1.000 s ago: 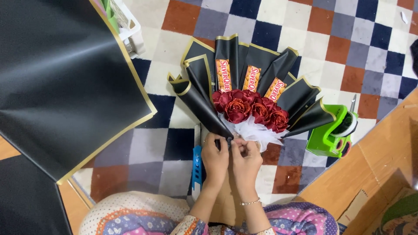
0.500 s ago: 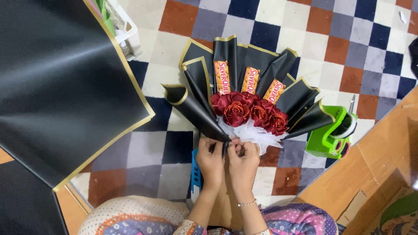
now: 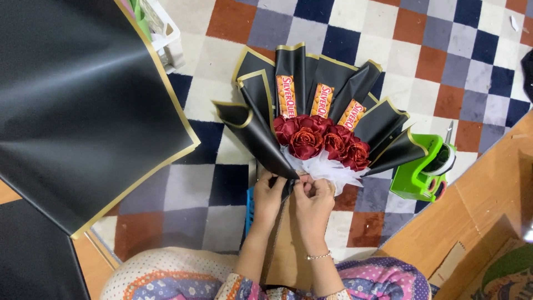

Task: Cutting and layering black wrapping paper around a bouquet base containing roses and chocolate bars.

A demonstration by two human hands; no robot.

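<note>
Hands meet in the head view at the bottom of a bouquet (image 3: 311, 130) that lies on a checked floor mat (image 3: 400, 50) of white, brown, grey and dark blue squares. The left hand (image 3: 270, 197) is closed on the bottom end of a black paper cone (image 3: 252, 133) with a gold edge, right where the cone gets thin. The right hand (image 3: 312, 203) sits just beside it, with its fingers pinched together on the same spot, under the white fluffy net (image 3: 327, 166). The two hands touch each other there. A thin silver bracelet (image 3: 319, 256) goes round the right wrist. The bouquet fans out away from the person, with more black gold-edged paper folds all around it. In the middle are shiny dark red roses (image 3: 319, 139), packed close together. Behind the roses stand three orange snack bars (image 3: 322, 100), tucked between the black folds. A bright green tape holder (image 3: 419, 172) sits on the mat just to the right of the bouquet, near a wooden floor (image 3: 477, 205). A big black sheet (image 3: 78, 111) with a gold edge fills the left side, close to the camera. A white basket (image 3: 166, 33) peeks out past its top edge. A blue thing (image 3: 249, 211) shows a little beside the left wrist, but it is too hidden to tell what it is
</note>
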